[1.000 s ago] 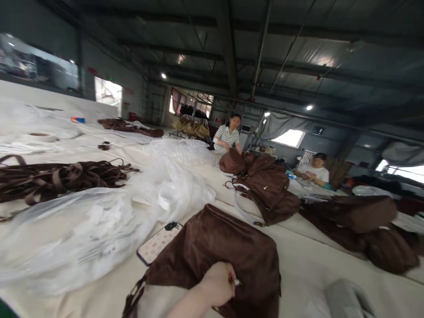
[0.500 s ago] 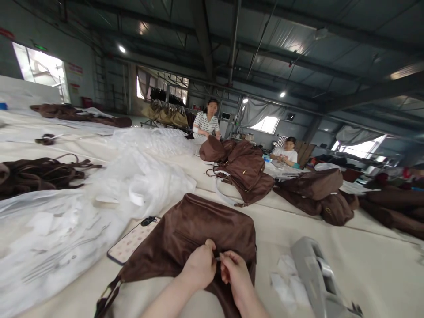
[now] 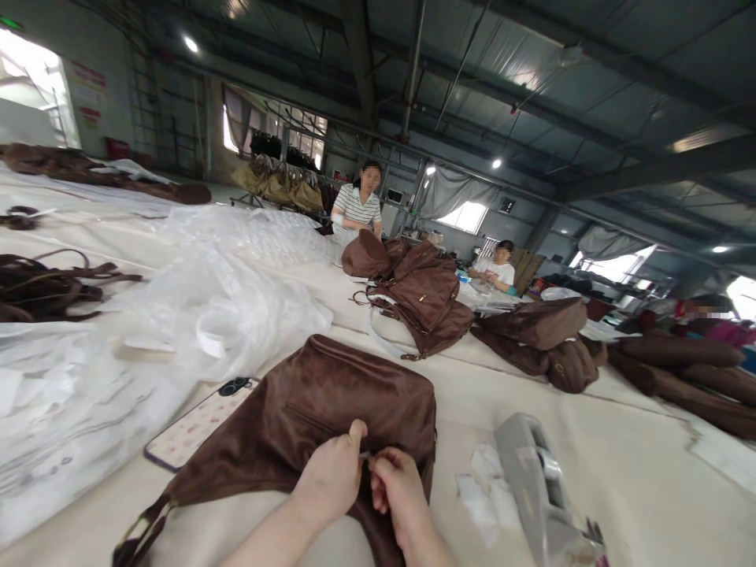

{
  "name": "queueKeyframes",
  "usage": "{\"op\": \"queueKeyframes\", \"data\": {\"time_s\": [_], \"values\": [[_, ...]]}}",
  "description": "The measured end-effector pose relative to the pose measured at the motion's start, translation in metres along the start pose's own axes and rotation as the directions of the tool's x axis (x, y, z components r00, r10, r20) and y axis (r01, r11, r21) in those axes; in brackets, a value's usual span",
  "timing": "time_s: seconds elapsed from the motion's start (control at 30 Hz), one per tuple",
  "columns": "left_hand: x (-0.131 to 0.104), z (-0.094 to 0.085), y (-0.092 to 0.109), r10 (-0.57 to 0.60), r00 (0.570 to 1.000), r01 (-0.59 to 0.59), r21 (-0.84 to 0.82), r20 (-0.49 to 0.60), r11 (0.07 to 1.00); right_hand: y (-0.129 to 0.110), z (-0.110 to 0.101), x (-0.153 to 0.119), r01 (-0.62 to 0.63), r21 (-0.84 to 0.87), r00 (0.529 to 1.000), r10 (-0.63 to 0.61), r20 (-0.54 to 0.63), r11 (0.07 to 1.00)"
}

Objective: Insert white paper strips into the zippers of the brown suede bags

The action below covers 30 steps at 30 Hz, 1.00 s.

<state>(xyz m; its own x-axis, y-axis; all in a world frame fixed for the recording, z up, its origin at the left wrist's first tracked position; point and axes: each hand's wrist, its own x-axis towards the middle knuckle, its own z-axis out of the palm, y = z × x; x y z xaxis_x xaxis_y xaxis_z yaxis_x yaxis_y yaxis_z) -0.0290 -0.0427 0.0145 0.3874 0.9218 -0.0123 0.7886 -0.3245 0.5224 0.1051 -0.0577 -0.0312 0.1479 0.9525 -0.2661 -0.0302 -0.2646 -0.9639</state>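
Observation:
A dark brown leather-look bag (image 3: 348, 386) lies on the pale table in front of me, its strap running toward the lower left. Over its lower middle, my left hand (image 3: 334, 472) is closed, thumb up, with the fingers curled against the bag. Close beside it, my right hand (image 3: 398, 484) pinches with thumb and forefinger. Between the fingertips of both hands shows a small greyish piece, too small to name. The bag's slanted zip line sits just above my left hand.
A patterned phone (image 3: 201, 421) lies left of the bag, by crumpled clear plastic bags (image 3: 218, 307). At right stand a grey tape dispenser (image 3: 546, 488) and white paper scraps (image 3: 487, 488). More brown bags (image 3: 422, 295) are piled ahead. Two people sit beyond.
The view has turned slightly to the right, so everything sits further left. Both hands stay together at the same spot on the bag, still pinching.

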Motion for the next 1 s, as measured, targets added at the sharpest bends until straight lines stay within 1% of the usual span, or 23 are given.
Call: {"op": "queueKeyframes", "data": {"time_s": [0.1,0.2,0.33,0.43,0.5,0.6,0.67,0.73,0.8,0.87,0.93,1.0], "values": [[0.001,0.001,-0.001,0.016,1.000,-0.016,-0.013,0.001,1.000,-0.001,0.001,-0.001,-0.024,-0.055,1.000,0.023,-0.011,0.998],[0.001,0.003,-0.002,0.007,1.000,-0.007,-0.032,-0.008,0.999,-0.002,0.001,-0.002,-0.025,-0.096,1.000,0.025,0.002,0.995],[0.003,0.004,-0.007,-0.040,0.999,0.038,-0.112,-0.015,0.993,0.004,-0.002,-0.004,-0.011,-0.147,0.996,0.024,0.081,0.989],[0.007,0.008,-0.011,-0.075,0.996,0.086,-0.254,0.050,0.963,0.012,-0.006,-0.004,0.012,-0.212,0.987,0.023,0.161,0.977],[0.009,0.011,-0.013,-0.102,0.988,0.140,-0.379,0.120,0.915,0.016,-0.007,-0.005,0.036,-0.236,0.984,0.007,0.180,0.971],[0.011,0.018,-0.012,-0.119,0.974,0.211,-0.582,0.192,0.786,0.017,-0.004,-0.007,0.069,-0.255,0.988,-0.031,0.153,0.964],[0.012,0.022,-0.009,-0.112,0.974,0.217,-0.674,0.196,0.707,0.016,-0.001,-0.009,0.101,-0.263,0.992,-0.077,0.100,0.959],[0.012,0.024,-0.005,-0.111,0.981,0.190,-0.714,0.157,0.674,0.015,0.002,-0.011,0.141,-0.261,0.990,-0.137,0.036,0.955],[0.011,0.022,-0.001,-0.115,0.989,0.145,-0.721,0.091,0.677,0.014,0.004,-0.010,0.172,-0.240,0.984,-0.179,-0.007,0.955],[0.008,0.017,0.004,-0.100,0.994,0.097,-0.700,0.036,0.707,0.013,0.005,-0.006,0.175,-0.208,0.982,-0.185,-0.033,0.962],[0.002,0.009,0.009,-0.058,0.998,0.038,-0.630,-0.012,0.776,0.011,0.006,-0.002,0.152,-0.178,0.984,-0.167,-0.069,0.972],[-0.006,0.002,0.013,0.005,0.998,-0.039,-0.516,-0.068,0.856,0.006,0.008,-0.004,0.136,-0.147,0.979,-0.156,-0.131,0.980]]}}
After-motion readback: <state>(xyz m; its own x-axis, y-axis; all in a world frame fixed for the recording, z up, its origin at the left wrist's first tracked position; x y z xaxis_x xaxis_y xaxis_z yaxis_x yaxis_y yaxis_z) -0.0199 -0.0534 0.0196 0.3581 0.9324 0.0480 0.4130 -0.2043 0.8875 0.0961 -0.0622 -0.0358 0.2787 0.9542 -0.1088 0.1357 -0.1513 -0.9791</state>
